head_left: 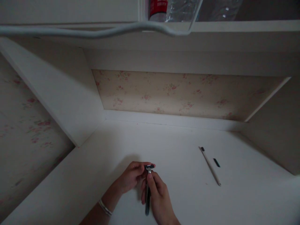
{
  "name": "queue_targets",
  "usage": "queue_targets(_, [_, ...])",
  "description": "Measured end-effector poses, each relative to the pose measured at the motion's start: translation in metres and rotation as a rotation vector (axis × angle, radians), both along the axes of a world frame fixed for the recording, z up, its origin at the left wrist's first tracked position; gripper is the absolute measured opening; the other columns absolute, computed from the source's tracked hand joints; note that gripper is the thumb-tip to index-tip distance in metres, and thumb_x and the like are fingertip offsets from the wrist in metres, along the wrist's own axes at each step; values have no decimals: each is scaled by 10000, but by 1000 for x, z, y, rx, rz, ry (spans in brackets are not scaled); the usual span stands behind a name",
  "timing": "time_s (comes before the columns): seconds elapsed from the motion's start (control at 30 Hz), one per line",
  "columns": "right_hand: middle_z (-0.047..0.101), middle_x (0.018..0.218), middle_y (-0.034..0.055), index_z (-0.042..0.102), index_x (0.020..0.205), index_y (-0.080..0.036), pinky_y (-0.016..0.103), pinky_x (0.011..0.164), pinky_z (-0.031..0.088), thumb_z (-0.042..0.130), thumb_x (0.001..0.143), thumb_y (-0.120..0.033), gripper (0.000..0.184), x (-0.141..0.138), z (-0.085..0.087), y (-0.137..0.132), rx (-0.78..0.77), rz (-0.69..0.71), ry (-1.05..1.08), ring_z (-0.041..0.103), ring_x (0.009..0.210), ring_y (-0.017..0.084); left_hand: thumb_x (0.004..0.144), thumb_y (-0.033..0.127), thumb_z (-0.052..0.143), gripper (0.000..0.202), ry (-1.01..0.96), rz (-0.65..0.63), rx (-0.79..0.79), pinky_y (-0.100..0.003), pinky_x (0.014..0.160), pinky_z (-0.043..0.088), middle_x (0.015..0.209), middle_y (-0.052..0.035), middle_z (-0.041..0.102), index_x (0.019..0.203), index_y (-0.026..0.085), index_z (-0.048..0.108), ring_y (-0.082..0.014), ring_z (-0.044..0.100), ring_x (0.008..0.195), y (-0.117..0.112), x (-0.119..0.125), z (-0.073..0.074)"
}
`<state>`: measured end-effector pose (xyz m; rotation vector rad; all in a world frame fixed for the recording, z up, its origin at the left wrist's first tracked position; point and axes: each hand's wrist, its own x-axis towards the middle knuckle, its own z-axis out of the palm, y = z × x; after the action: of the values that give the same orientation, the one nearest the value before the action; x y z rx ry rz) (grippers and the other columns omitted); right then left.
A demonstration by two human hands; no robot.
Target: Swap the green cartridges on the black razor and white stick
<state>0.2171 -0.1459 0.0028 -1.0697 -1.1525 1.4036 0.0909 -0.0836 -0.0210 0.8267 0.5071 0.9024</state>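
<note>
A razor (pixel 147 190) with a dark handle and a metallic head is held over the white desk (pixel 178 156), near its front edge. My right hand (pixel 159 197) is wrapped round the razor's handle. My left hand (pixel 132 176), with a bracelet on its wrist, pinches the razor's head at the top. Both hands are closed on it.
A thin cream stick with a dark tip (pixel 210 166) and a small dark piece (pixel 216 162) lie on the desk to the right. White side panels and floral wallpaper (pixel 178 93) enclose the desk. A shelf above holds plastic bottles (pixel 173 9).
</note>
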Motion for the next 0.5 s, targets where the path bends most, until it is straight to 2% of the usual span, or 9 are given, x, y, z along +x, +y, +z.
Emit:
queue_targets(0.1, [512,481,-32,497,769,-172,207,439,359,367,916,-570,444,-3,-3,-1,17,-30,-27,463,413,97,813,376,654,362,-45,-28,-37,-184,365,396,791,-103,722,1050,106,696,-90,549,385,-2,2,-3])
queue_targets(0.23, [499,490,-32,494,747,-180,216,464,371,354,928,-545,431,-3,-8,-1,64,-63,-80,460,439,106,815,349,655,297,-66,0,-62,-197,394,435,1062,-138,692,1011,133,709,-90,585,451,-3,4,-4])
queue_targets(0.37, [500,567,-22,547,789,-172,219,512,388,370,935,-505,404,-1,-10,-1,148,-99,-158,462,507,114,808,347,665,284,-91,26,-63,-227,504,490,1124,-142,675,999,143,721,-158,663,651,-5,4,-2])
queue_targets(0.5, [532,648,2,588,851,-169,220,556,404,383,933,-483,384,0,-11,-1,190,-142,-193,487,591,133,797,314,688,274,-119,28,-54,-285,754,505,1156,-145,666,1005,139,725,-199,659,881,-6,4,2])
